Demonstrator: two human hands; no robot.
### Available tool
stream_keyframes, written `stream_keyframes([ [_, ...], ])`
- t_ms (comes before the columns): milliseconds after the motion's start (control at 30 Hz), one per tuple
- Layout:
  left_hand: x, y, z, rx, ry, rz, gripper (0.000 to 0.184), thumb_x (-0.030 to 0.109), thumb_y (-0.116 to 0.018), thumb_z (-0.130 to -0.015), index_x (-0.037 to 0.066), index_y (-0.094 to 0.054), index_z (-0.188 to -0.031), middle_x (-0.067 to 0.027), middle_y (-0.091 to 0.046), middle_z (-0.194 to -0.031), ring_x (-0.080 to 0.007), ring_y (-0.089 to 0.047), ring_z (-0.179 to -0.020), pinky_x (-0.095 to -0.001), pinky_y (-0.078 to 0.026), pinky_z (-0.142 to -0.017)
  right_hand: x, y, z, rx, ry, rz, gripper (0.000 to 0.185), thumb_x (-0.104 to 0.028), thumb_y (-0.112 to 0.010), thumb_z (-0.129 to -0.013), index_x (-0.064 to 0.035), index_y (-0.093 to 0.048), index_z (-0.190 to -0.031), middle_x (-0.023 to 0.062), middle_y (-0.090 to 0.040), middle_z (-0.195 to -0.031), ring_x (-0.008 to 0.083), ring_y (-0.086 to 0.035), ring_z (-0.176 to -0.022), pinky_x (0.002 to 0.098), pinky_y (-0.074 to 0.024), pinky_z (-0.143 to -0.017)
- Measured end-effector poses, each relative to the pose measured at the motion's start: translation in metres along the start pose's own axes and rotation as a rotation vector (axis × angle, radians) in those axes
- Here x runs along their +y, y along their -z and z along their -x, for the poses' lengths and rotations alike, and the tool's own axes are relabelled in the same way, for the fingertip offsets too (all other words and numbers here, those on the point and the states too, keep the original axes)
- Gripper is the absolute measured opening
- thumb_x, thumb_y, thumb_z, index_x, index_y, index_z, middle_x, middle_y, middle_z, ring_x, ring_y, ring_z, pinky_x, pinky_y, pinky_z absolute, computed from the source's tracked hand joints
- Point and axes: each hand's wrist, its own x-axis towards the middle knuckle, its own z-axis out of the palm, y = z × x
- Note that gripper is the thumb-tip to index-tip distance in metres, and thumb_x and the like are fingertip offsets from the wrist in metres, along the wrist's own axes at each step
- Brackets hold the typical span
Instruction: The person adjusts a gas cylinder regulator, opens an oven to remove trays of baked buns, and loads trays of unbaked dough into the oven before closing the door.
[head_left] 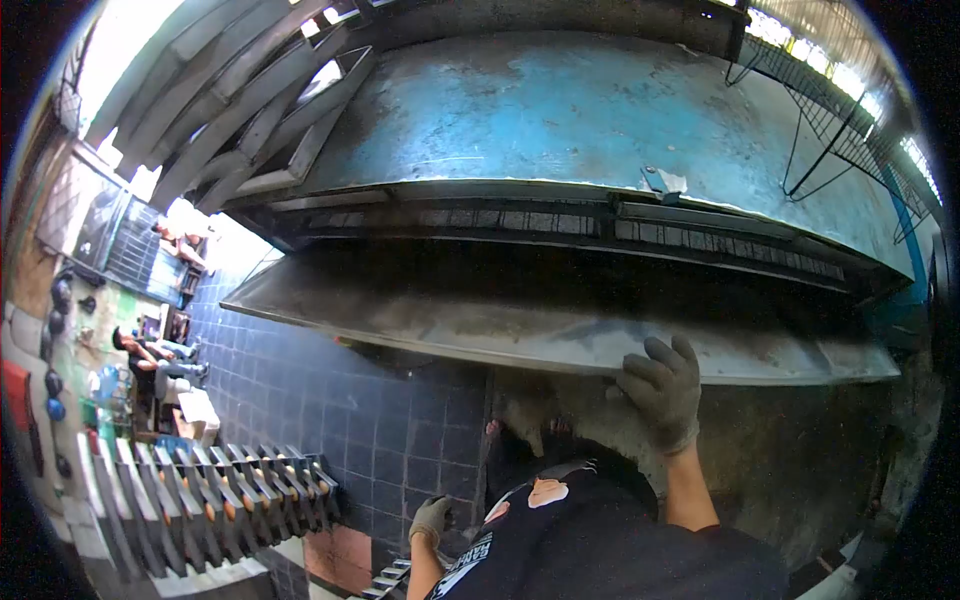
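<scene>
A large metal cabinet [560, 130] fills the upper part of the view, its worn blue top a broad surface. Below its front stretches the long metal flap [500, 325], tilted outward, with a dark gap behind it. Dark floor tiles [370, 420] spread to the left. Grey metal frames [235, 105] stand at the upper left, a slatted rack [215, 500] at the lower left, and a wire rack [840, 140] sits at the surface's right end.

The gloved right hand [662, 392] is at the flap's near edge, right of its middle; its fingers are extended and slightly spread, not wrapped around it. The gloved left hand [430, 518] hangs well apart from the flap, and whether its fingers grasp anything I cannot tell. Smallest, a blue object [655, 182] lies at the surface's front edge.

The step in hand looks like handling the flap one-handed; moving it would call for steady contact along that edge.
</scene>
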Motion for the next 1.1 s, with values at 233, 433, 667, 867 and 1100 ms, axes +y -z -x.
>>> stream_keyframes([
  [233, -0.004, 0.0, -0.014, -0.024, -0.013, 0.097, 0.041, 0.032, -0.078, -0.111, 0.003, -0.079, -0.14, -0.0078, -0.081, -0.102, -0.0206, -0.074, -0.08, -0.0401, -0.056, -0.068, 0.045, 0.007, -0.087, 0.198, -0.048, 0.119, 0.031, -0.039, -0.099, -0.086, -0.0201, -0.083, -0.106, 0.0065, -0.079, -0.136, 0.0398, -0.072, -0.141, 0.0667, -0.0517, -0.125],
  [433, -0.041, -0.006, -0.032, -0.046, -0.313, -0.131, 0.033, 0.031, -0.076, -0.108, 0.006, -0.081, -0.13, -0.0064, -0.08, -0.097, -0.0208, -0.072, -0.078, -0.0402, -0.056, -0.068, 0.115, -0.024, -0.153, 0.484, -0.067, 0.115, 0.039, -0.046, -0.101, -0.086, -0.0215, -0.088, -0.113, 0.0022, -0.077, -0.155, 0.0335, -0.065, -0.155, 0.0558, -0.0451, -0.137],
  [667, -0.062, -0.023, -0.025, -0.131, -0.277, -0.105, 0.031, 0.029, -0.071, -0.108, 0.008, -0.082, -0.128, -0.0118, -0.079, -0.101, -0.0293, -0.076, -0.088, -0.0442, -0.061, -0.077, 0.132, -0.025, -0.186, 0.373, -0.208, 0.024, 0.056, -0.042, -0.101, -0.088, -0.0253, -0.084, -0.138, 0.007, -0.08, -0.153, 0.0373, -0.068, -0.152, 0.0569, -0.0448, -0.138],
  [867, -0.092, -0.025, -0.036, -0.113, -0.493, -0.913, 0.04, 0.033, -0.074, -0.105, 0.017, -0.084, -0.14, -0.0227, -0.077, -0.147, -0.0416, -0.075, -0.131, -0.0487, -0.061, -0.104, 0.122, -0.027, -0.19, 0.331, -0.293, 0.113, 0.054, -0.036, -0.096, -0.095, -0.0225, -0.081, -0.145, 0.0128, -0.085, -0.14, 0.037, -0.076, -0.14, 0.0573, -0.0474, -0.135],
  [1100, -0.057, -0.03, -0.004, 0.01, -0.124, -0.429, 0.029, 0.024, -0.072, -0.106, 0.008, -0.085, -0.126, -0.0165, -0.085, -0.121, -0.0356, -0.08, -0.108, -0.0475, -0.063, -0.092, 0.114, -0.06, -0.197, 0.457, -0.261, 0.039, 0.04, -0.023, -0.086, -0.103, -0.0205, -0.079, -0.142, 0.0131, -0.085, -0.138, 0.0346, -0.078, -0.136, 0.0564, -0.048, -0.134],
])
